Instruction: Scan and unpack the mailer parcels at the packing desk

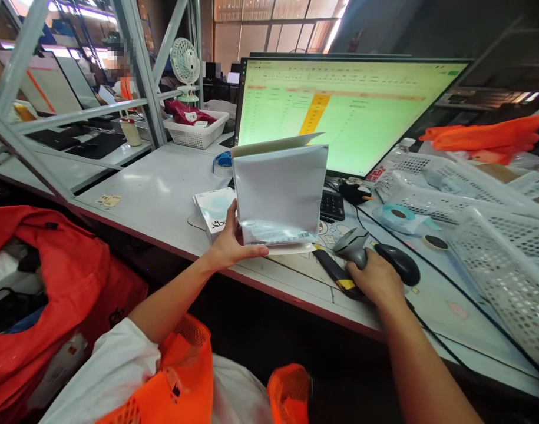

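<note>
My left hand [229,244] is closed on the lower left corner of a flat white packet [280,194], thumb across its front. The packet stands nearly upright above the desk's front edge, with a barcode low on its face and a pale flap or sheet rising behind its top. Around the grey barcode scanner [355,247] my right hand [379,280] is closed, low over the desk; most of its fingers are hidden. Just left of that hand lies a black and yellow tool [335,271]. A white box [214,206] with teal print lies behind my left hand.
Behind the packet stands a large monitor [353,112], with a keyboard [332,205] below. A black mouse [399,265], a blue tape roll [397,217] and white baskets [508,271] are at right. An orange-red bag [75,265] sits left. Another person [123,76] is in the background.
</note>
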Demonstrator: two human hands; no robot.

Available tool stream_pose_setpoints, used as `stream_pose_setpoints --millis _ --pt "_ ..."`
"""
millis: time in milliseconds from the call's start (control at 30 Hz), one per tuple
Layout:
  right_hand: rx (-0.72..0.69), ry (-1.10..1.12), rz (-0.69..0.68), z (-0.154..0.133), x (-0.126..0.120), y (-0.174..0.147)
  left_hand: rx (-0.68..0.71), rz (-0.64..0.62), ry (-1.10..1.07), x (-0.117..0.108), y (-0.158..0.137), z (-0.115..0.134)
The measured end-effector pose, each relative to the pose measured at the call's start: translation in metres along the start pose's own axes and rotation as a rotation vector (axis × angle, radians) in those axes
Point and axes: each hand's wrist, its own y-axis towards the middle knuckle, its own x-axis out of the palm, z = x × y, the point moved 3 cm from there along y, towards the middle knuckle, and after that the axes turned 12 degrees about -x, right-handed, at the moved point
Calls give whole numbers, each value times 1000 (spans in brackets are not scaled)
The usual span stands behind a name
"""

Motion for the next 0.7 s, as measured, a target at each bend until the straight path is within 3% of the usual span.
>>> stream_pose_setpoints --millis 300,400,533,600,700 --pt "7 87 12 -7 -16 -6 -3 71 55 10 9 -27" --pt "23 239 70 1 -28 -5 -26 79 45 12 13 -39" --pt "-35 606 260 0 -67 -19 -68 46 44 17 7 -49" --pt "-171 891 161 -20 -84 -35 -91 -7 66 23 1 -54" --pt "-357 1198 -169 -66 -98 -67 -124 -122 157 36 -7 -59"
